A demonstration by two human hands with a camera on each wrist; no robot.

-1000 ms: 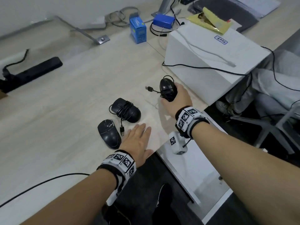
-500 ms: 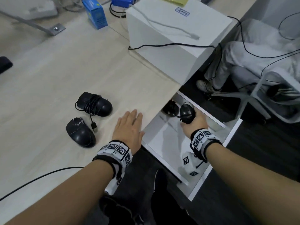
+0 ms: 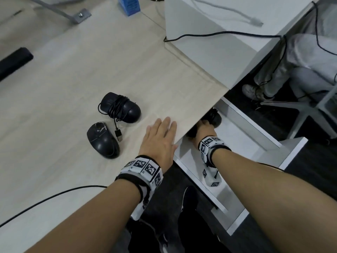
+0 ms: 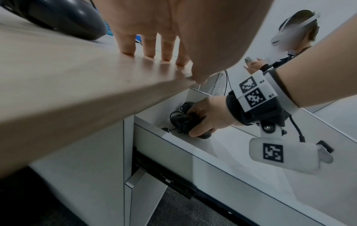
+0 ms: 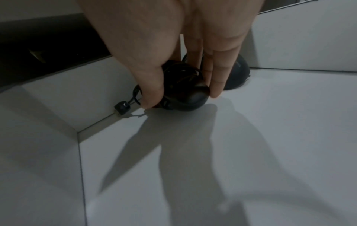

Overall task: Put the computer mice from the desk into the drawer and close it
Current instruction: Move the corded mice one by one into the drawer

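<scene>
My right hand reaches into the open white drawer and grips a black cord-wrapped mouse against the drawer floor, by the left wall. Another black mouse lies just behind it in the drawer's back corner. Two black mice remain on the light wood desk: a cord-wrapped mouse and a plain mouse nearer me. My left hand rests flat on the desk edge, fingers straight, to the right of these two.
A white box with cables across it stands on the desk behind the drawer. A blue carton and a black bar lie further back. Someone's legs and a chair base are to the right of the drawer.
My right hand carried the cord-wrapped mouse off the desk, down into the drawer, and now further in under the desk edge. The left hand stayed flat on the desk.
</scene>
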